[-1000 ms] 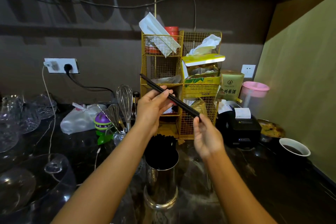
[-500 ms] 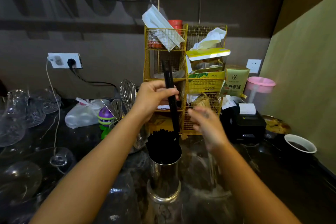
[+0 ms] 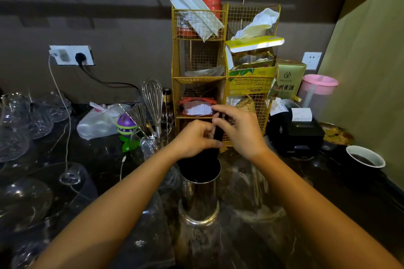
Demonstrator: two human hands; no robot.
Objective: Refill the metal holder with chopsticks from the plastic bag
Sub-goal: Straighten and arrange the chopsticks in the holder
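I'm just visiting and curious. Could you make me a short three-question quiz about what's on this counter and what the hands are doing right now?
1. True or false: the metal holder is lying on its side.
2. Which stands directly behind the hands? A. yellow wire rack B. pink-lidded jug C. wall socket
3. Fill in: the left hand and right hand both grip black ____ above the holder.

Key
1. False; it stands upright.
2. A
3. chopsticks
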